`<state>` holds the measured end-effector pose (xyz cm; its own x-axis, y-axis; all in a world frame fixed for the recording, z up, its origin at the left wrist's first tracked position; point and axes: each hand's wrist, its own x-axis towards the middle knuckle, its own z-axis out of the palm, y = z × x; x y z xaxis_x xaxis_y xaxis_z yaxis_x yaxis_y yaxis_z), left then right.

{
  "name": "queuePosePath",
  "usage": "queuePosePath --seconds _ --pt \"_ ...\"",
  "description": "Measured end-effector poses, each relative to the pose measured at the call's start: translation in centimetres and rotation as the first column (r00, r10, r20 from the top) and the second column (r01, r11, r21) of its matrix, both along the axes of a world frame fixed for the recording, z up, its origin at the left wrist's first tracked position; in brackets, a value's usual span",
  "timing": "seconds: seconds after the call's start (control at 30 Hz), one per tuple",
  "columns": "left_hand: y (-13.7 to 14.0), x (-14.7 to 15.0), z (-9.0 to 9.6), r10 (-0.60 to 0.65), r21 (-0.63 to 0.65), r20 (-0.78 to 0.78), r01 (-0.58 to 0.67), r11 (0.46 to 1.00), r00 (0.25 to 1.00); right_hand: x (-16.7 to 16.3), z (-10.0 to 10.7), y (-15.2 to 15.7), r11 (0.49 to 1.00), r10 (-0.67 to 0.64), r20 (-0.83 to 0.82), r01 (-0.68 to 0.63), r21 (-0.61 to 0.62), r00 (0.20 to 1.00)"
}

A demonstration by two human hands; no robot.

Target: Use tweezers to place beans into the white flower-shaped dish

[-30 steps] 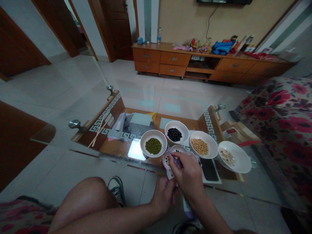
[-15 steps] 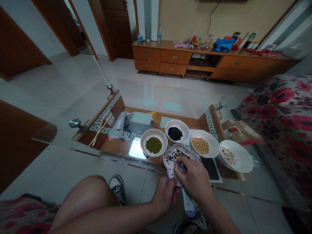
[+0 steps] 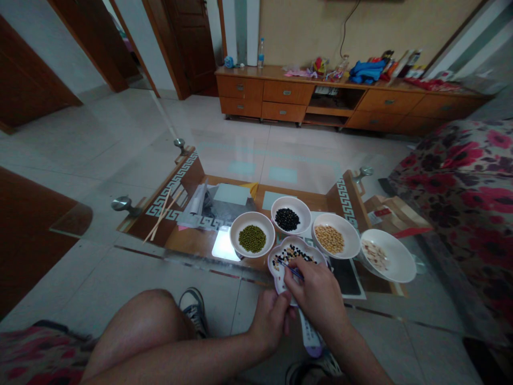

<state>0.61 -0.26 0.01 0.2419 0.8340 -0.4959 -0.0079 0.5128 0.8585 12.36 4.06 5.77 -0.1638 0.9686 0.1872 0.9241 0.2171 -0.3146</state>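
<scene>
My right hand (image 3: 316, 294) pinches a pair of dark blue tweezers (image 3: 292, 269), their tips down among mixed beans (image 3: 294, 253) in a white, lobed, purple-edged dish (image 3: 280, 284). With its thumb on the near rim, my left hand (image 3: 271, 321) grips that dish. Below the dish a pale handle with a purple end (image 3: 310, 337) sticks out toward me; whether it belongs to the dish I cannot tell. Around it stand white bowls: one of green beans (image 3: 252, 238), one of black beans (image 3: 287, 219), one of yellow soybeans (image 3: 329, 239), and one of pale flat pieces (image 3: 374, 255).
The glass-topped table (image 3: 192, 227) has metal knobs at its corners and papers on the shelf below. Wooden chopsticks (image 3: 162, 216) lie at its left. A paper bag (image 3: 396, 214) is at the right, beside a floral-covered seat (image 3: 460, 182). A long wooden cabinet (image 3: 288, 96) lines the wall.
The view has shifted very slightly. The tweezers remain among the beans in my right hand, and my left hand still grips the dish.
</scene>
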Motion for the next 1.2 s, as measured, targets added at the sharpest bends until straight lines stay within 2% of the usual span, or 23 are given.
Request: queuePosePath --seconds 0.37,0.63,1.07,1.2 --pt "0.0 -0.1 0.5 -0.014 0.007 -0.025 0.014 1.0 1.0 0.1 -0.1 0.0 0.999 0.008 -0.013 -0.009 -0.033 1.0" --pt "0.0 0.0 0.2 0.006 0.007 -0.009 -0.006 1.0 1.0 0.1 -0.3 0.1 0.998 -0.002 -0.012 0.001 -0.067 1.0" --pt "-0.1 0.0 0.0 -0.002 -0.003 -0.016 0.002 1.0 1.0 0.1 0.2 0.0 1.0 0.021 0.003 -0.021 0.005 1.0" --pt "-0.2 -0.1 -0.3 -0.002 0.016 -0.006 0.002 1.0 1.0 0.3 0.8 -0.1 0.995 0.036 -0.045 -0.031 0.091 0.998"
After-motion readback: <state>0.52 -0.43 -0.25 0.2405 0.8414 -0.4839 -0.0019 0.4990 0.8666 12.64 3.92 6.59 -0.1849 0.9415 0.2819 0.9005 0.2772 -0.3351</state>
